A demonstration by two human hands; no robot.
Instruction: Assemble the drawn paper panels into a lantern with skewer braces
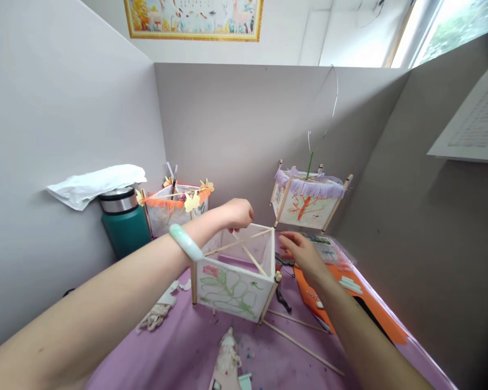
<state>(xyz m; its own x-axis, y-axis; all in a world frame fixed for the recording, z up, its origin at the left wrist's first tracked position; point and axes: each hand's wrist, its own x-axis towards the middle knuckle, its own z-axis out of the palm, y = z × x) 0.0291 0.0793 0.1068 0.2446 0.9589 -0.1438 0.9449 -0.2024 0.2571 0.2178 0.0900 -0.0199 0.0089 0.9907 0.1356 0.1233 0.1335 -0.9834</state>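
A four-sided white lantern frame [228,290] with wooden corner posts and a green plant and red flower drawn on its front stands on the purple cloth. Two thin sticks [250,254] cross inside its open top. My left hand [239,213], with a pale green bangle on the wrist, is at the back top edge, fingers curled down near a stick end; its fingertips are partly hidden. To the right of the frame is my right hand [295,246], fingers apart and holding nothing, close to the right back corner.
A glue gun [226,360] lies in front; loose sticks [305,346] and black-handled pliers [283,299] are at the right. Two decorated lanterns [309,208] [168,214] stand behind. A teal bottle [126,230] is left, orange sheets [374,303] right. Grey partitions [244,119] surround the table.
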